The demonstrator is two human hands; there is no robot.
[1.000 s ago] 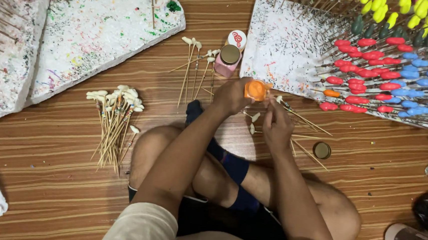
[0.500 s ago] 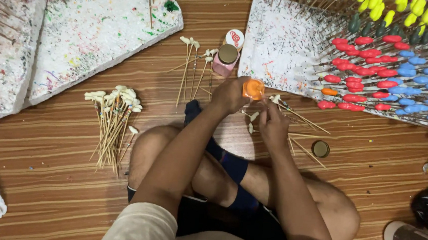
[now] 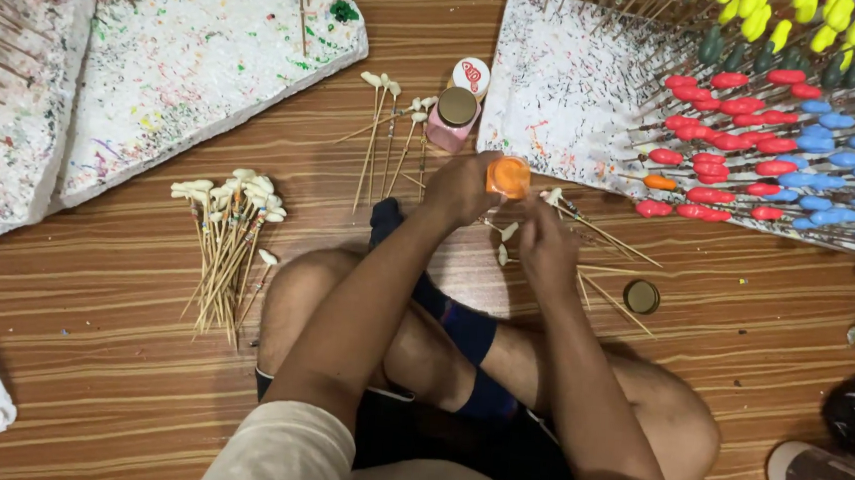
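The left hand (image 3: pixel 463 184) is closed around a small orange paint bottle (image 3: pixel 507 176) and holds it above the wooden floor (image 3: pixel 89 347), in front of the crossed legs. The right hand (image 3: pixel 548 243) is just beside the bottle, with the fingers curled, and seems to pinch a thin stick with a white tip (image 3: pixel 551 196); the grip itself is partly hidden. Near the right hand a small round cap (image 3: pixel 641 296) lies on the floor. Behind the hands stands a pink bottle with a brown cap (image 3: pixel 453 119). On the left lies a bundle of white-tipped sticks (image 3: pixel 226 246). On the right, a white foam board (image 3: pixel 578 90) carries sticks with red, blue and yellow tips.
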